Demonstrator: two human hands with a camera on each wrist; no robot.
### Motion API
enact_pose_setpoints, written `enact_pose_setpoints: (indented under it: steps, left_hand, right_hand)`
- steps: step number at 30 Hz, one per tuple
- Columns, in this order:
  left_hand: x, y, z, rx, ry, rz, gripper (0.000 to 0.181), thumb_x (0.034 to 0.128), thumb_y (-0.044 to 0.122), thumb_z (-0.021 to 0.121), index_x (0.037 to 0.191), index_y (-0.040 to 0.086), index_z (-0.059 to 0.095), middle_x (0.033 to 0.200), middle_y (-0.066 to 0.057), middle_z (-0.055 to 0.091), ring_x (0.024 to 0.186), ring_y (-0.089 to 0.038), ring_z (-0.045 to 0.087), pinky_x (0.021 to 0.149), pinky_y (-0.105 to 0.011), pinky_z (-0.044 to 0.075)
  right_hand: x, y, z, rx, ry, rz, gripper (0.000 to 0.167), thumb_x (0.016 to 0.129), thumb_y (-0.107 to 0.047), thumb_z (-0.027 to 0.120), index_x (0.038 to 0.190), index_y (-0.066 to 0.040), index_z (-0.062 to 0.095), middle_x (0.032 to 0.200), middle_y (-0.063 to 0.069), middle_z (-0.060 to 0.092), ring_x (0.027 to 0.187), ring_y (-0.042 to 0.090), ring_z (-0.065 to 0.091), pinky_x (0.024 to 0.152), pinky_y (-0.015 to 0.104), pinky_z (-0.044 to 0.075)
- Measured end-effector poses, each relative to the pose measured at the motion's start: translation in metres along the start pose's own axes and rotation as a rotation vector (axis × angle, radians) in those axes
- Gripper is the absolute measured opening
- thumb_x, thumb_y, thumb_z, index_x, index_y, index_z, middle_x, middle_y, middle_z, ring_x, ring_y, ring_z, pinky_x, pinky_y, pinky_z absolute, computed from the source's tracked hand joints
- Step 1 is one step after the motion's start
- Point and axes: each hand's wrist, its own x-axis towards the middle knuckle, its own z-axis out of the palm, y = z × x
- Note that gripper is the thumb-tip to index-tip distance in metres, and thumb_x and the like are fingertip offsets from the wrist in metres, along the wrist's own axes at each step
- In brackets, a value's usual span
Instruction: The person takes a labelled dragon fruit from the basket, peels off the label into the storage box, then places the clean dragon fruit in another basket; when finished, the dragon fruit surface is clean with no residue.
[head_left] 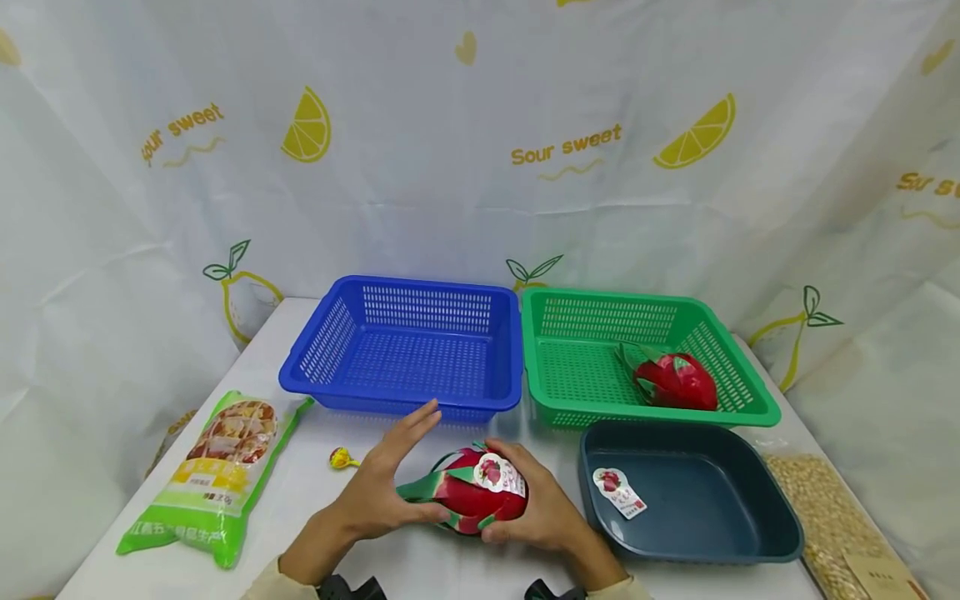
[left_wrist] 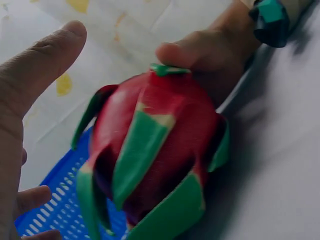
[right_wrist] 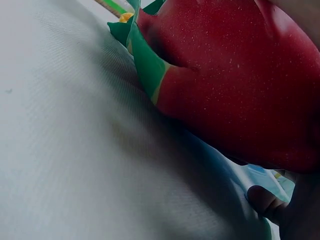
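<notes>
A red dragon fruit (head_left: 472, 507) with green leaf tips and a white sticker is between my two hands, low over the white table. My right hand (head_left: 540, 500) grips its rounded right end, fingers on the far side and thumb on the near side. On the leafy end's side, my left hand (head_left: 382, 483) is spread, with its thumb near the leaves. In the left wrist view, a gap shows between the left thumb and the dragon fruit (left_wrist: 155, 130). The right wrist view shows the dragon fruit's (right_wrist: 240, 75) red skin close up.
A blue basket (head_left: 427, 403) stands behind. The green basket (head_left: 577, 412) holds another dragon fruit (head_left: 678, 382). A dark blue basin (head_left: 705, 500) with a loose sticker label (head_left: 618, 492) is at right, beside a grain bag (head_left: 825, 508). Left lie a green snack bag (head_left: 217, 475) and a lollipop (head_left: 342, 458).
</notes>
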Motion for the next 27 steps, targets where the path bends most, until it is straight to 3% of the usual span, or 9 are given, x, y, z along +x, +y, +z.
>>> enact_pose_setpoints:
  steps: [9, 13, 16, 21, 25, 27]
  left_hand:
    - [0.001, 0.001, 0.024, 0.033, -0.119, -0.109, 0.11, 0.0665, 0.057, 0.081, 0.154, 0.021, 0.026, 0.154, 0.0, 0.032, 0.136, -0.027, 0.034, 0.098, -0.058, 0.038]
    - [0.002, -0.001, 0.035, 0.139, -0.185, -0.074, 0.111, 0.0656, 0.06, 0.081, 0.152, 0.011, 0.03, 0.15, -0.005, 0.039, 0.131, -0.026, 0.04, 0.098, -0.051, 0.04]
    - [0.003, -0.002, 0.039, 0.204, -0.212, -0.055, 0.108, 0.0665, 0.06, 0.08, 0.148, 0.005, 0.037, 0.146, -0.009, 0.043, 0.127, -0.024, 0.045, 0.097, -0.048, 0.042]
    - [0.001, -0.003, 0.042, 0.197, -0.192, -0.074, 0.104, 0.0671, 0.061, 0.08, 0.145, 0.005, 0.041, 0.144, -0.007, 0.046, 0.122, -0.022, 0.05, 0.094, -0.045, 0.045]
    - [-0.002, -0.005, 0.043, 0.126, -0.164, -0.062, 0.1, 0.0683, 0.058, 0.081, 0.144, 0.006, 0.042, 0.142, -0.007, 0.047, 0.117, -0.022, 0.054, 0.092, -0.039, 0.049]
    - [-0.002, -0.006, 0.043, 0.092, -0.153, -0.047, 0.099, 0.068, 0.054, 0.083, 0.143, 0.005, 0.043, 0.14, -0.008, 0.049, 0.116, -0.022, 0.056, 0.09, -0.036, 0.05]
  right_hand:
    - [0.001, -0.002, -0.001, -0.05, 0.0, -0.009, 0.1, 0.065, -0.048, 0.087, 0.147, -0.019, 0.039, 0.127, 0.0, 0.052, 0.109, 0.021, 0.054, 0.088, 0.035, 0.05]
    - [0.002, -0.014, -0.003, -0.067, -0.005, -0.047, 0.1, 0.066, -0.046, 0.087, 0.146, -0.011, 0.039, 0.126, 0.007, 0.052, 0.108, 0.02, 0.054, 0.088, 0.035, 0.049]
    - [0.004, -0.018, -0.005, -0.085, -0.014, -0.044, 0.102, 0.066, -0.045, 0.087, 0.147, -0.011, 0.037, 0.126, 0.007, 0.051, 0.108, 0.019, 0.053, 0.089, 0.034, 0.049]
    - [0.006, -0.023, -0.007, -0.093, 0.031, 0.012, 0.093, 0.07, -0.037, 0.085, 0.148, -0.019, 0.037, 0.13, 0.003, 0.05, 0.109, 0.022, 0.053, 0.088, 0.038, 0.048]
    - [0.016, -0.054, -0.015, -0.133, 0.101, 0.032, 0.069, 0.08, -0.026, 0.078, 0.141, -0.015, 0.047, 0.13, 0.001, 0.051, 0.108, 0.024, 0.052, 0.085, 0.046, 0.047]
    - [0.025, -0.075, -0.025, -0.157, 0.081, 0.042, 0.056, 0.085, -0.023, 0.075, 0.135, -0.014, 0.054, 0.127, -0.001, 0.053, 0.107, 0.023, 0.052, 0.082, 0.047, 0.048]
